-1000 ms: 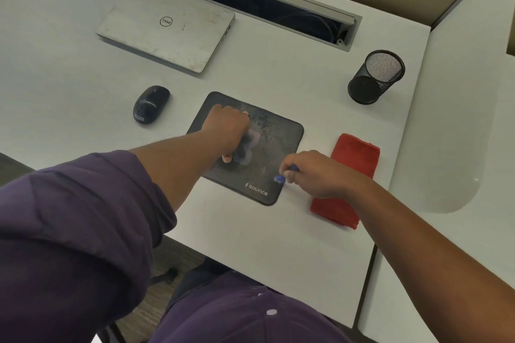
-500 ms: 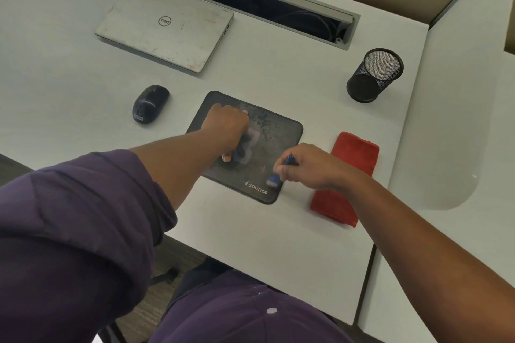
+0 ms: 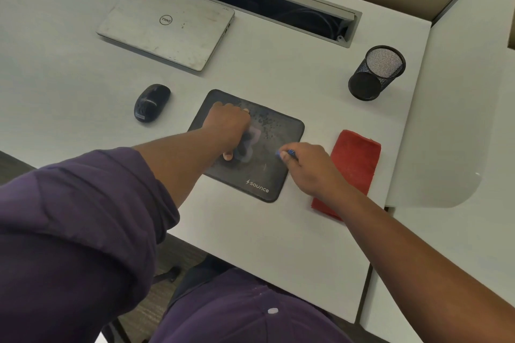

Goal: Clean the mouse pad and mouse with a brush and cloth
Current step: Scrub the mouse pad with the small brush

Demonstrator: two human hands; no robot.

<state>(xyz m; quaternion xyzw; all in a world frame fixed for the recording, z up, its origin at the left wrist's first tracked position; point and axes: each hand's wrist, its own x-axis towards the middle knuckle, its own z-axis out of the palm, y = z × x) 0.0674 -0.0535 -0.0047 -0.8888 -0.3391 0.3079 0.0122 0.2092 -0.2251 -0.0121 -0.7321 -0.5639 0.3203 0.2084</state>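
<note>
The right hand [image 3: 309, 168] has swept the blue brush [image 3: 287, 152] up the mouse pad [image 3: 274, 133].

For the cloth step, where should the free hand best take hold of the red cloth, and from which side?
Probably the far short edge of the red cloth, pinched from above. It lies flat and folded on the desk, and the right hand and forearm cover its near end, leaving the far end exposed.

One view only, head-mounted, wide-angle. Looking forward and steeply down from above the near edge of the counter [image 3: 250, 237]. Close in: mouse pad [image 3: 267, 172] at frame centre, both forearms reaching in from the bottom toward it. Laptop [image 3: 167, 22] beyond the pad, up-left; purple-clad lap below it, at frame bottom.
</note>
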